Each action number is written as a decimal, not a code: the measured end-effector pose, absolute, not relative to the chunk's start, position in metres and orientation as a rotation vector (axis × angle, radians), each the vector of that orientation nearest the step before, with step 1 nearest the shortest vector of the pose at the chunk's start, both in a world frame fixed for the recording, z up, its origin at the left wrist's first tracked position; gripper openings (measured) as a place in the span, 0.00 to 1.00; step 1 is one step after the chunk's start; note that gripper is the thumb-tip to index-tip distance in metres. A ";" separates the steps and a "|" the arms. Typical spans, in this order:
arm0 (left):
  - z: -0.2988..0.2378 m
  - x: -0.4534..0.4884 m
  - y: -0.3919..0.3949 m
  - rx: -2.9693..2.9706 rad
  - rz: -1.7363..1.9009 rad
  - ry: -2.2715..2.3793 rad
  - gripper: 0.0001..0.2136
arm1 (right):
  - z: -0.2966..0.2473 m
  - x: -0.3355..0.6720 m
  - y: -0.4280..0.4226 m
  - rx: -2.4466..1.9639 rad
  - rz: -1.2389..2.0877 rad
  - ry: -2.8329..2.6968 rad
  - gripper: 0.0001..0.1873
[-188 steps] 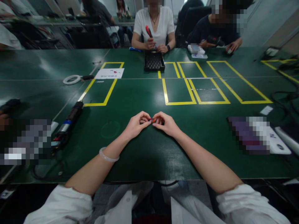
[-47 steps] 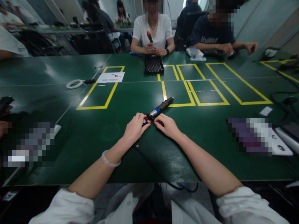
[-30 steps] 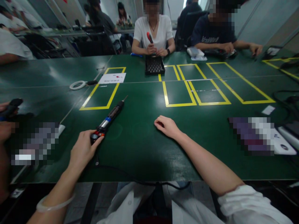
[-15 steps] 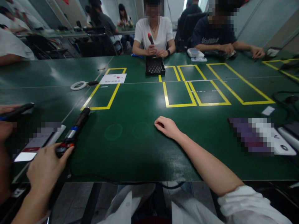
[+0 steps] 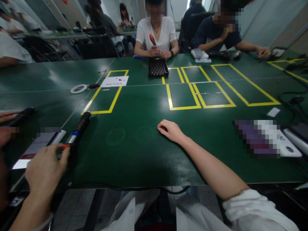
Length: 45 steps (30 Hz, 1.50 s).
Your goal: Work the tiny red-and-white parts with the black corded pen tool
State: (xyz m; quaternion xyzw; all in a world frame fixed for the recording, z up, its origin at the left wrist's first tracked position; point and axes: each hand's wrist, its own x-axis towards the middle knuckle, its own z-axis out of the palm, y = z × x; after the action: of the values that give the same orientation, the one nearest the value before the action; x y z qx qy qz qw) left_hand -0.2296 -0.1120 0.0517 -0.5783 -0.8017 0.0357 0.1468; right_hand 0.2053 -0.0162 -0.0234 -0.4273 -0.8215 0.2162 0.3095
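My left hand [image 5: 45, 168] is at the table's near left edge, fingers closed on the back end of a black electric screwdriver [image 5: 77, 130] with a blue band. The tool lies on the green table [image 5: 144, 154], tip pointing away toward a yellow taped rectangle. Its black cable [image 5: 115, 185] runs along the near table edge. My right hand [image 5: 169, 130] rests on the table in the middle, fingers curled loosely under; what they hold, if anything, is hidden.
Yellow taped rectangles [image 5: 183, 96] mark the table. A white tape roll [image 5: 78, 88] and a paper sheet [image 5: 115, 81] lie at far left. A black tray [image 5: 158, 66] sits before a person in white holding a red-handled tool. Another person's hand [image 5: 7, 117] is at left; cables [image 5: 293, 99] lie right.
My left hand carried the screwdriver from the table's middle to the near left edge and set it down there. My right hand has stayed in place.
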 end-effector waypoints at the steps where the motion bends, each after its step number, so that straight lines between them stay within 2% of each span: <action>1: 0.055 -0.225 -0.107 -1.677 0.035 -2.319 0.21 | -0.024 0.205 -0.016 -1.127 0.570 -2.173 0.06; 4: 0.066 -0.192 -0.088 -1.870 -0.269 -2.361 0.21 | -0.024 0.204 -0.016 -1.125 0.577 -2.177 0.06; 8: 0.069 -0.118 -0.055 -2.442 -0.784 -2.237 0.19 | -0.023 0.205 -0.015 -1.120 0.643 -2.130 0.10; 10: 0.063 -0.077 -0.040 -2.727 -0.907 -2.117 0.20 | -0.022 0.205 -0.015 -1.112 0.724 -2.058 0.12; 14: 0.041 -0.013 -0.016 -3.257 -1.081 -1.885 0.21 | -0.021 0.205 -0.014 -1.050 1.045 -1.764 0.10; 16: 0.028 0.006 -0.007 -3.427 -1.170 -1.817 0.23 | -0.021 0.204 -0.013 -0.969 1.197 -1.630 0.13; 23: -0.002 0.020 0.003 -3.523 -1.521 -2.041 0.26 | -0.022 0.200 -0.011 -0.859 1.432 -1.466 0.18; 28: -0.012 0.017 0.006 -3.369 -1.912 -2.266 0.22 | -0.024 0.200 -0.011 -0.870 1.437 -1.402 0.18; 37: -0.016 0.013 0.007 -3.470 -1.691 -2.148 0.16 | -0.030 0.200 -0.008 -0.905 1.393 -1.366 0.20; 45: -0.011 0.014 0.008 -3.478 -1.691 -2.159 0.16 | -0.026 0.201 -0.009 -0.968 1.339 -1.403 0.18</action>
State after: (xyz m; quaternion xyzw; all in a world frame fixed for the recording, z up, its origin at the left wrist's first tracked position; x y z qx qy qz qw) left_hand 0.0139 0.0075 -0.0110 -0.6281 -0.3899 -0.3055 -0.6001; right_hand 0.2007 -0.0088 -0.0255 -0.3945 -0.5722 0.5458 0.4681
